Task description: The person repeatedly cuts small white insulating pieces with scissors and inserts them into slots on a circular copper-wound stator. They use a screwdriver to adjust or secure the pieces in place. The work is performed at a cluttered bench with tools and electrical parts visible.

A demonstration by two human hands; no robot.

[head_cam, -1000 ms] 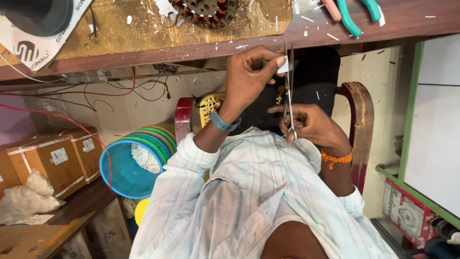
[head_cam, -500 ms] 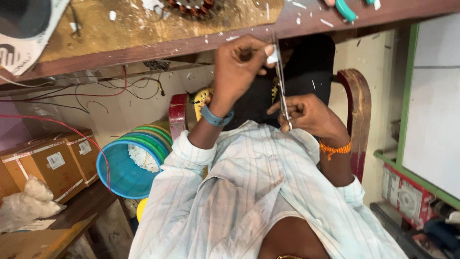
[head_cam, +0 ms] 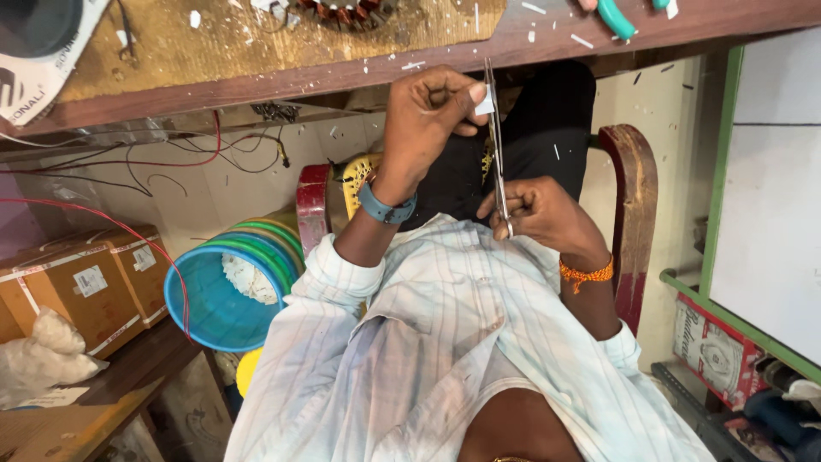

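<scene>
Wooden planking of a counter (head_cam: 256,60) is seen along the upper edge of the view, littered with white scraps, with a copper-wound coil (head_cam: 342,10) at its far side and green-handled pliers (head_cam: 617,15) off to the right. Below its edge, both hands are raised in front of a striped shirt (head_cam: 445,342).

Scissors (head_cam: 497,145) are held upright in the right hand (head_cam: 539,216), whose grip is closed about the handles low down; the blades run straight up from that grip and are nearly shut, with only a thin gap visible near the tips. A small white piece (head_cam: 484,104) is pinched between thumb and fingers of the left hand (head_cam: 428,115), whose grip is tight on it, just beside the blades and touching or almost touching them; which cannot be told. The left hand is placed above and slightly left of the right, the two being close but apart.

A blue band (head_cam: 386,208) is worn on the left wrist and an orange thread (head_cam: 587,274) on the right. Behind both grips a dark chair back with a red frame (head_cam: 634,205) is seen. Well to the left of the grips lie a blue tub (head_cam: 214,299), red wire (head_cam: 103,222) and cardboard boxes (head_cam: 77,282).
</scene>
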